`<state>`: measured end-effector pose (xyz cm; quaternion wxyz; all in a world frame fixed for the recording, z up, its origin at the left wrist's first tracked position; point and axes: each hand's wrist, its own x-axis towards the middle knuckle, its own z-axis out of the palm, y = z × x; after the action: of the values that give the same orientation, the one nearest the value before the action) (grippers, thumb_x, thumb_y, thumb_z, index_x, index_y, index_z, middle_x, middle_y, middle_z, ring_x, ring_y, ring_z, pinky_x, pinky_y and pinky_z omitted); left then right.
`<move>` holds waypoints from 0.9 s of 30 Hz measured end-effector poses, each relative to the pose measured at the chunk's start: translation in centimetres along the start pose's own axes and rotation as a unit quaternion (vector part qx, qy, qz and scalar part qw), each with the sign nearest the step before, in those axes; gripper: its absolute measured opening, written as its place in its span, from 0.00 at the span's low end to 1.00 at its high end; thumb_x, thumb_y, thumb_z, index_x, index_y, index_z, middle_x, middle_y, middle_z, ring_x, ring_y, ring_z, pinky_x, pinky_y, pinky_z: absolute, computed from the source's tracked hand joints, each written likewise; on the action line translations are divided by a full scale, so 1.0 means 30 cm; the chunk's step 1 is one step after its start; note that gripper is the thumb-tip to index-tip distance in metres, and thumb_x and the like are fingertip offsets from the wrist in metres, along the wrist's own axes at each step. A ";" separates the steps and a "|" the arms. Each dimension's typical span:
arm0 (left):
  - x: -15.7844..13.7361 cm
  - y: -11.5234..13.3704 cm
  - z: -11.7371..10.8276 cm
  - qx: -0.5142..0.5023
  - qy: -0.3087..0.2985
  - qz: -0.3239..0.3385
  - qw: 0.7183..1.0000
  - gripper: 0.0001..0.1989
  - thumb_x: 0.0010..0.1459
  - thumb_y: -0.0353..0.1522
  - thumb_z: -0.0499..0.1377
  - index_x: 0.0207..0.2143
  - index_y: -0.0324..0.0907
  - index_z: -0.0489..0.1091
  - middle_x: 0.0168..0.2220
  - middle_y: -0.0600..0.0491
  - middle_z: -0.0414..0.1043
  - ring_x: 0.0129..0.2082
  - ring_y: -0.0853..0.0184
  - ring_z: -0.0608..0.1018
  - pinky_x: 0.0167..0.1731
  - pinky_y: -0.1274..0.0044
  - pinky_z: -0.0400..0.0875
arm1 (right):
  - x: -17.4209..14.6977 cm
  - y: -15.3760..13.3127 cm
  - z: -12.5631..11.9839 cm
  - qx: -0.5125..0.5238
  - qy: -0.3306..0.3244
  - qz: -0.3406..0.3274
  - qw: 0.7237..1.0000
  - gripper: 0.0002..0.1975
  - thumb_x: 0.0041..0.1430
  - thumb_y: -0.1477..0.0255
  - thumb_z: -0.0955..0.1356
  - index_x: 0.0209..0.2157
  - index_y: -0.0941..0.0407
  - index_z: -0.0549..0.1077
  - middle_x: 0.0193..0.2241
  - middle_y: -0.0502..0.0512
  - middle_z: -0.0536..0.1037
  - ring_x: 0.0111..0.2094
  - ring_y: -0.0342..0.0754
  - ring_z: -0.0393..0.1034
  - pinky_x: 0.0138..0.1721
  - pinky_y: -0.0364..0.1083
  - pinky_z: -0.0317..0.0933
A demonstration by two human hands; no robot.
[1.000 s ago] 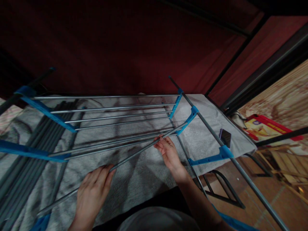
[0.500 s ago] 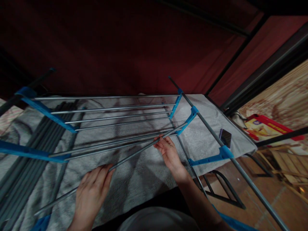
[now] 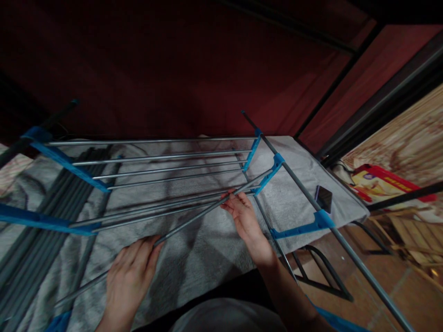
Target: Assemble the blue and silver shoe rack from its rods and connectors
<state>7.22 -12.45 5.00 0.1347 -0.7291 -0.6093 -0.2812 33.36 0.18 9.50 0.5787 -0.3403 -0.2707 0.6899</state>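
The loose metal rod (image 3: 190,222) slants from the lower left to the centre right of the frame, above a grey cloth (image 3: 204,258). The left hand (image 3: 129,272) has its fingers curled round the lower part; the right hand (image 3: 240,212) pinches it higher up, near the blue bracket (image 3: 269,177) at centre right. The rod's upper end overlaps that bracket; whether it is seated cannot be told. Best, I judge, to steer with the right fingers, align it squarely and press gently from the left, clear of the neighbouring rods (image 3: 162,206)
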 end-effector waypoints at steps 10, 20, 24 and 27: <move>0.038 0.010 0.001 0.006 0.017 0.004 1.000 0.10 0.67 0.35 0.56 0.48 0.43 0.70 0.39 0.50 0.77 0.37 0.60 0.77 0.41 0.70 0.67 | 0.017 -0.034 0.002 -0.020 -0.012 -0.033 0.999 0.09 0.53 0.68 0.75 0.37 0.52 0.76 0.35 0.51 0.81 0.39 0.47 0.76 0.42 0.47 0.70; 0.076 0.000 -0.013 0.028 0.047 0.016 0.998 0.11 0.66 0.33 0.57 0.49 0.43 0.70 0.38 0.50 0.78 0.36 0.59 0.77 0.42 0.68 0.67 | 0.033 -0.047 0.007 -0.024 -0.021 -0.041 0.999 0.09 0.54 0.68 0.75 0.37 0.51 0.76 0.35 0.50 0.82 0.39 0.48 0.76 0.43 0.47 0.70; 0.099 -0.015 -0.020 0.048 0.087 0.021 0.995 0.12 0.64 0.33 0.59 0.50 0.44 0.72 0.38 0.51 0.79 0.36 0.60 0.78 0.42 0.69 0.66 | 0.045 -0.047 0.010 -0.016 -0.028 -0.041 0.999 0.10 0.53 0.68 0.76 0.36 0.51 0.76 0.36 0.50 0.82 0.38 0.47 0.77 0.42 0.47 0.71; 0.122 -0.030 -0.026 0.068 0.107 0.021 0.992 0.14 0.62 0.31 0.61 0.50 0.43 0.72 0.38 0.50 0.79 0.37 0.60 0.78 0.42 0.69 0.66 | 0.054 -0.051 0.015 -0.007 -0.035 -0.039 0.999 0.10 0.52 0.68 0.76 0.36 0.51 0.76 0.36 0.49 0.82 0.38 0.47 0.77 0.41 0.47 0.72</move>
<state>6.54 -9.70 7.59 0.2544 -0.6967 -0.5934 -0.3127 33.78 2.08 10.71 0.5933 -0.3092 -0.3086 0.6761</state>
